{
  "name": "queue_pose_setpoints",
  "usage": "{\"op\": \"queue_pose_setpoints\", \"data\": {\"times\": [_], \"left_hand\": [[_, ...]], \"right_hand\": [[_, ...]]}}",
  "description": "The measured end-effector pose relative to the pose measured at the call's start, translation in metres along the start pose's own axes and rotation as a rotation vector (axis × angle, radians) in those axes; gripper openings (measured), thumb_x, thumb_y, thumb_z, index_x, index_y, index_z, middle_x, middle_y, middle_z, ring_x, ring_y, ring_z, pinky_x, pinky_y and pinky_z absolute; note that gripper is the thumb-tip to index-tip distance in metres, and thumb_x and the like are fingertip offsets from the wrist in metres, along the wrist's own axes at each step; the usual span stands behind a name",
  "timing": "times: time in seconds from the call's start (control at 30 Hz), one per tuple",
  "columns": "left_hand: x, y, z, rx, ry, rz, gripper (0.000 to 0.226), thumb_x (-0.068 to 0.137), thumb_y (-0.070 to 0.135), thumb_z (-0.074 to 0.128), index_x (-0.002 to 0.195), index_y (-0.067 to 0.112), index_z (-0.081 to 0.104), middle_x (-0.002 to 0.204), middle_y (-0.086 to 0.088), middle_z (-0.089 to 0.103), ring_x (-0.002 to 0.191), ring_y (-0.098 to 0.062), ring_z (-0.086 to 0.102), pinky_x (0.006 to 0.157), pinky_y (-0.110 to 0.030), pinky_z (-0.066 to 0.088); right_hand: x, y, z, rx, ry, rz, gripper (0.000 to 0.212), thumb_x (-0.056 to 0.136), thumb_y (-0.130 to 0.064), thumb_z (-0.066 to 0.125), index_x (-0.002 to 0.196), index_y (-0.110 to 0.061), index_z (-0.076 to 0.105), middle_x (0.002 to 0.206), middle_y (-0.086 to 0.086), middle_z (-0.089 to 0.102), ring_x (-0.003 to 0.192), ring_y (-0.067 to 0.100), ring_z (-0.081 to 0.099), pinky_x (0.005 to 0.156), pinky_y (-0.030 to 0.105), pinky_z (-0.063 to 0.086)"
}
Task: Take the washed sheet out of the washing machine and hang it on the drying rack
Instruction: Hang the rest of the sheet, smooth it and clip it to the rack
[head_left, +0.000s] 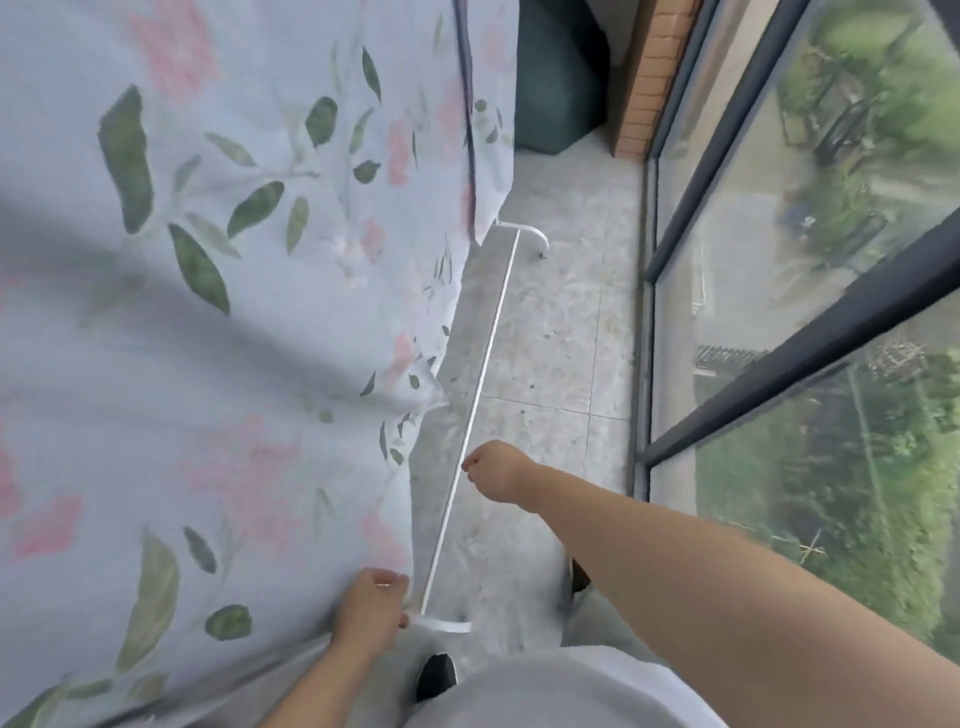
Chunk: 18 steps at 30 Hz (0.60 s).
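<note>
A pale blue sheet (218, 322) printed with green leaves and pink flowers hangs over the drying rack and fills the left of the view. Only the rack's white base bar (485, 364) and its curved foot (530, 236) show on the floor. My left hand (371, 605) grips the sheet's lower right edge near the front end of the base bar. My right hand (496, 470) is out over the floor to the right of the sheet, its fingers curled, holding nothing that I can see. The washing machine is out of sight.
A grey tiled floor (556, 322) runs between the sheet and a tall glass window with dark frames (779, 364) on the right. A dark green box (556, 78) and a brick pillar (649, 78) stand at the far end. My shoe (436, 675) shows below.
</note>
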<state>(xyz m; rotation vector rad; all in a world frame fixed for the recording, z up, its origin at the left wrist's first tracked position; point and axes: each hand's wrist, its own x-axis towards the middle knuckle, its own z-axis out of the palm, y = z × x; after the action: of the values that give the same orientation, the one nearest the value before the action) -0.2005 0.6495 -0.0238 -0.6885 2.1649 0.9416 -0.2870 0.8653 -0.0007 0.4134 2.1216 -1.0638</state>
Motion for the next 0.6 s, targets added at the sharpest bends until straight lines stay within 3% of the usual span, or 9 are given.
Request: {"op": "queue_pose_setpoints", "data": {"times": [0.07,0.17,0.27,0.37,0.47,0.6], "left_hand": [[-0.001,0.021,0.009,-0.041,0.053,-0.056,0.01,0.096,0.017,0.056,0.099,0.009,0.058,0.079,-0.007,0.063,0.067,-0.028,0.068,0.062,-0.029,0.046],[0.009,0.054,0.02,-0.1,0.134,-0.072,0.007,0.096,0.018,0.057,0.094,0.011,0.059,0.083,-0.005,0.065,0.066,-0.027,0.069,0.07,-0.037,0.053],[0.021,0.083,0.025,-0.118,0.175,-0.06,0.014,0.095,0.024,0.056,0.102,0.013,0.059,0.09,0.002,0.065,0.068,-0.023,0.071,0.079,-0.042,0.055],[0.03,0.109,0.031,-0.076,0.165,-0.003,0.013,0.097,0.026,0.053,0.108,0.019,0.054,0.091,0.01,0.06,0.073,-0.018,0.07,0.069,-0.031,0.049],[0.05,0.124,0.038,-0.052,0.143,0.035,0.018,0.098,0.028,0.052,0.114,0.021,0.052,0.097,0.007,0.061,0.074,-0.015,0.068,0.062,-0.026,0.043],[0.077,0.132,0.044,-0.075,0.124,0.013,0.028,0.098,0.028,0.052,0.125,0.019,0.05,0.104,0.003,0.062,0.076,-0.015,0.068,0.057,-0.023,0.04]], "right_hand": [[0.018,0.011,-0.026,-0.011,-0.044,0.029,0.035,0.097,-0.006,0.046,0.128,-0.003,0.062,0.129,0.015,0.061,0.121,0.031,0.057,0.096,0.033,0.046],[0.041,0.018,-0.056,-0.066,-0.098,0.047,0.037,0.099,-0.008,0.042,0.132,0.001,0.057,0.132,0.02,0.058,0.124,0.035,0.055,0.102,0.038,0.045],[0.063,0.017,-0.071,-0.037,-0.122,0.072,0.037,0.1,-0.008,0.041,0.132,0.004,0.054,0.132,0.023,0.058,0.111,0.032,0.059,0.098,0.039,0.047],[0.083,0.012,-0.072,0.058,-0.141,0.12,0.037,0.099,-0.008,0.043,0.131,0.005,0.054,0.125,0.021,0.062,0.092,0.024,0.054,0.094,0.039,0.05],[0.099,0.013,-0.072,0.074,-0.159,0.16,0.036,0.099,-0.009,0.043,0.13,0.004,0.056,0.106,0.013,0.06,0.09,0.023,0.054,0.092,0.039,0.051],[0.117,0.018,-0.082,0.064,-0.167,0.178,0.036,0.1,-0.006,0.042,0.132,0.003,0.054,0.105,0.011,0.054,0.092,0.021,0.052,0.09,0.037,0.05]]}}
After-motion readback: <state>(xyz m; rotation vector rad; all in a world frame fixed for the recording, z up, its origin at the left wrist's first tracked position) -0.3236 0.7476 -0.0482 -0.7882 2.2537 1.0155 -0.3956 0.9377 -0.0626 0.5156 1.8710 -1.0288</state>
